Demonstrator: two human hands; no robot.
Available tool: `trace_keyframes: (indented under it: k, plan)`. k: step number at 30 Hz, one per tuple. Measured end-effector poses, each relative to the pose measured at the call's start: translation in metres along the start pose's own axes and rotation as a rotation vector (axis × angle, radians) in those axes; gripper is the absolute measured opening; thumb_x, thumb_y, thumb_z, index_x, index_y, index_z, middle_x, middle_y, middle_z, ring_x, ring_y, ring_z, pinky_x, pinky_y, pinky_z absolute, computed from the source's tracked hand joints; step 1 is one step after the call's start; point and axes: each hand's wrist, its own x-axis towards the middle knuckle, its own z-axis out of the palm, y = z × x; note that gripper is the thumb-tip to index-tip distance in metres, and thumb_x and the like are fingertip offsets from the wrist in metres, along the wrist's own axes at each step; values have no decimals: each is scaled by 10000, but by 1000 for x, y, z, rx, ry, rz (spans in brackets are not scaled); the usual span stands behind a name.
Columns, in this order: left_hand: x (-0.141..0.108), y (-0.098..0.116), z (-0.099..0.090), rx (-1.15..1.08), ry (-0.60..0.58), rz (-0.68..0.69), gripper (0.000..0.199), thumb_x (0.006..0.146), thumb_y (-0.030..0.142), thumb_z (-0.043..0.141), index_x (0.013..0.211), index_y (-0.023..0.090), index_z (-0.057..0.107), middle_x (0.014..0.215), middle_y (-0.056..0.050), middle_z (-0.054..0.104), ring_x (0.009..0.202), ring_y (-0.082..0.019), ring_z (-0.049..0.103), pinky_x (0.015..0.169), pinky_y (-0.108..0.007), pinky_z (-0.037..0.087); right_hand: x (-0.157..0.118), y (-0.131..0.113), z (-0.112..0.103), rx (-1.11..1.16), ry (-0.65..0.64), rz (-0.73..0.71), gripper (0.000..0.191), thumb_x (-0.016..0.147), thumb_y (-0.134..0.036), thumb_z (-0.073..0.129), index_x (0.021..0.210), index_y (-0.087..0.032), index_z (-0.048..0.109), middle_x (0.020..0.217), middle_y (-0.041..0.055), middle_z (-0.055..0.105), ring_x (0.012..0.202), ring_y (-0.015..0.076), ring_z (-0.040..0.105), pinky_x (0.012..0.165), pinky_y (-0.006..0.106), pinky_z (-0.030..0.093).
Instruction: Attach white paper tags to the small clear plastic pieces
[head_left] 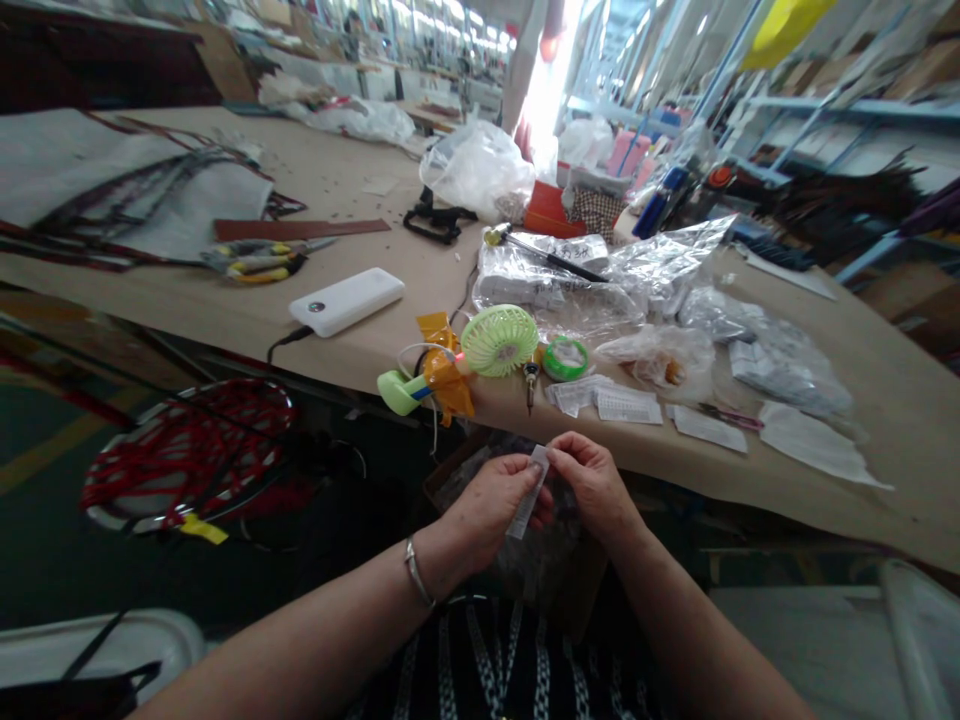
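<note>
A narrow white printed label [529, 500] hangs between my hands, just in front of the table's near edge. My left hand [495, 505], with a silver bangle at the wrist, pinches it between thumb and fingers. My right hand [592, 480] closes its thumb and forefinger on the label's upper end. Stacks of similar white labels [628, 404] lie on the table edge beyond my hands, beside a green tape roll [565, 359].
A green fan [499, 341] is fixed at the table edge, near a white power bank [346, 301]. Pliers [262, 262] lie left. Plastic-wrapped bundles [525, 275] and loose bags [787, 360] cover the right side. Below left is a red-corded round frame [187, 450].
</note>
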Motion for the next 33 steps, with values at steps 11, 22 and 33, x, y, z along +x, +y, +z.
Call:
trace_keyframes:
  k: [11, 22, 33]
  plan:
    - [24, 16, -23, 569, 256, 474, 183, 798, 217, 502, 753, 141, 662, 715, -22, 636, 680, -128, 547, 634, -211, 404, 25, -5, 9, -259, 64, -191, 147, 732, -299, 584, 676, -163, 585, 594, -36, 512, 562, 93, 452, 541, 208, 372]
    - [30, 25, -24, 749, 311, 607, 211, 828, 208, 465, 715, 134, 627, 678, -18, 623, 635, -116, 548, 605, -210, 394, 33, -6, 12, -423, 111, -339, 117, 759, -273, 542, 717, -177, 593, 633, -30, 554, 605, 109, 497, 592, 220, 405]
    - [37, 26, -26, 831, 339, 596, 224, 835, 209, 458, 706, 136, 626, 671, -19, 619, 631, -114, 540, 599, -211, 381, 38, -1, 11, -455, 111, -361, 133, 782, -280, 532, 729, -176, 594, 632, -30, 551, 602, 110, 499, 592, 223, 407]
